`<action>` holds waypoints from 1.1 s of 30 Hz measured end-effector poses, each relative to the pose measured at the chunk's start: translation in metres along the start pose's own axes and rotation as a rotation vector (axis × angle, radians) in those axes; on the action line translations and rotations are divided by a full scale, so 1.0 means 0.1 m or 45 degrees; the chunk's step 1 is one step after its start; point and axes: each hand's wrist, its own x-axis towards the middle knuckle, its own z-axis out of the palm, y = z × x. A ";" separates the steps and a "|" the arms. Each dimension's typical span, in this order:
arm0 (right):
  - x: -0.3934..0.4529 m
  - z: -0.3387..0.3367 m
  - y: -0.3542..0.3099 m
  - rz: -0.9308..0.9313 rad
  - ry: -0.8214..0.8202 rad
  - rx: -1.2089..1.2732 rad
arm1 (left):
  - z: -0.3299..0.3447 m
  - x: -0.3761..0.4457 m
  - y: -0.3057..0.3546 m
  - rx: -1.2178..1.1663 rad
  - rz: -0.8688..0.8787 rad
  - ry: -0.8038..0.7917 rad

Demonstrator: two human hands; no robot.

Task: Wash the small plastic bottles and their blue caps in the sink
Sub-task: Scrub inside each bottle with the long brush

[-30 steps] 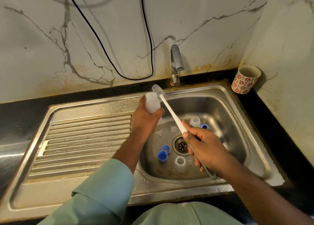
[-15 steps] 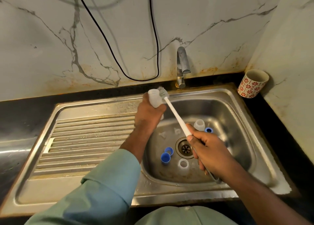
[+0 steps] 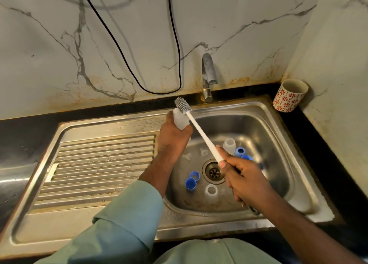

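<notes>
brush head [image 3: 182, 106] now outside bottle [image 3: 180, 120] — hands gripping both

Patterned cup [image 3: 289, 95] in counter corner; black cable [image 3: 127, 58] on marble wall.

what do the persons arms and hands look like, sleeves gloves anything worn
Both hands are bare: no gloves, rings or watch visible. The left hand comes from a loose pale green sleeve pushed back to mid-forearm, its cuff folded. The right hand and forearm show no sleeve at all.
</notes>
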 end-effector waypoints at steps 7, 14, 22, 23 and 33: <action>0.06 0.03 0.09 -0.062 0.047 -0.134 | -0.01 -0.04 -0.05 0.008 0.003 0.036; 0.09 0.06 0.08 -0.114 0.049 -0.266 | 0.03 -0.07 -0.06 -0.194 -0.034 0.082; 0.06 -0.18 0.14 -0.227 -0.019 -0.669 | -0.17 0.10 -0.23 -0.462 -0.184 -0.059; 0.09 -0.21 0.14 -0.261 -0.022 -0.788 | -0.20 0.12 -0.24 -0.404 -0.159 -0.073; 0.20 -0.30 -0.03 -0.350 -0.074 -1.280 | -0.64 0.45 -0.30 0.364 0.175 -0.025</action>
